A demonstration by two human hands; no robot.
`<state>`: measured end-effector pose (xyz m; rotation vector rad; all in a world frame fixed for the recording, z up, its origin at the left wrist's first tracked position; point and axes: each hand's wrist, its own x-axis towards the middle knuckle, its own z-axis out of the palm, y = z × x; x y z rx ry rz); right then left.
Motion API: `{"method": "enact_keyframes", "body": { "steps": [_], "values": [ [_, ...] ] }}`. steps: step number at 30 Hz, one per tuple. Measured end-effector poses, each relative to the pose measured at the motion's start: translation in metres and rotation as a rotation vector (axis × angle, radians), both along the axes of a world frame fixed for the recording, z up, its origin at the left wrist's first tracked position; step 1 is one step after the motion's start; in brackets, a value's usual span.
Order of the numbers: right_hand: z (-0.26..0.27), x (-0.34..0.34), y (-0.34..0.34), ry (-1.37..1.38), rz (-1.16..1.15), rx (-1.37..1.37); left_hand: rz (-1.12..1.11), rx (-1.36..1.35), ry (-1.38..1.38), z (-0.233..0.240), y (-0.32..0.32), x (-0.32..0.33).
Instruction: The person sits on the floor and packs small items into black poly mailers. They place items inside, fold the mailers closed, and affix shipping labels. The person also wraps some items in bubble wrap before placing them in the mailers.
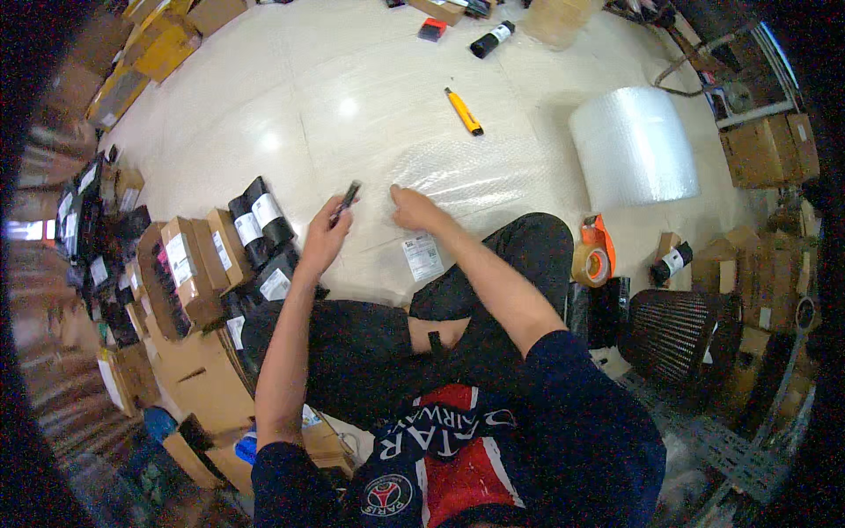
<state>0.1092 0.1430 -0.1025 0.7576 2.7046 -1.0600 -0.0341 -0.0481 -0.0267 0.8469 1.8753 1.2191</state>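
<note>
My left hand [328, 231] is shut on a small, narrow dark object [348, 197], too blurred to name more closely. My right hand [417, 210] is over the left end of a flat sheet of clear bubble wrap [475, 175], index finger extended and the others curled. Whether it pinches the film is unclear. That sheet runs right to a large bubble-wrap roll [635, 148]. Below the right hand, a printed label [423, 257] lies on the pale tiled floor [370, 132]. Beyond the sheet lies a yellow snap-off utility knife [464, 112].
Black wrapped parcels [261, 214] and cardboard boxes [181, 254] crowd my left side. On my right are an orange tape dispenser [597, 247] with brown tape and a dark perforated basket [667, 333]. A black roll-shaped parcel [492, 41] and a red-and-black item [432, 30] lie at the far side.
</note>
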Motion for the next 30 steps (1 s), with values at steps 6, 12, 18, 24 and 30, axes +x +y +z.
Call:
{"method": "enact_keyframes", "body": {
  "steps": [6, 12, 18, 24, 30],
  "values": [
    [-0.003, 0.034, -0.002, 0.108, 0.146, -0.365, 0.065, 0.187, 0.073, -0.062, 0.081, 0.046],
    [0.052, 0.162, 0.144, -0.140, -0.152, 0.028, -0.138, 0.038, 0.459, -0.098, 0.065, 0.040],
    [0.050, 0.169, 0.183, -0.102, -0.434, 0.454, -0.269, 0.127, 0.662, -0.094, 0.063, 0.046],
    [0.014, 0.059, 0.182, -0.019, -0.464, 0.378, -0.348, -0.113, 0.435, -0.083, 0.090, 0.014],
    [-0.007, -0.001, 0.206, -0.163, -0.439, 0.547, -0.483, -0.357, 0.660, -0.082, 0.140, -0.005]
  ]
}}
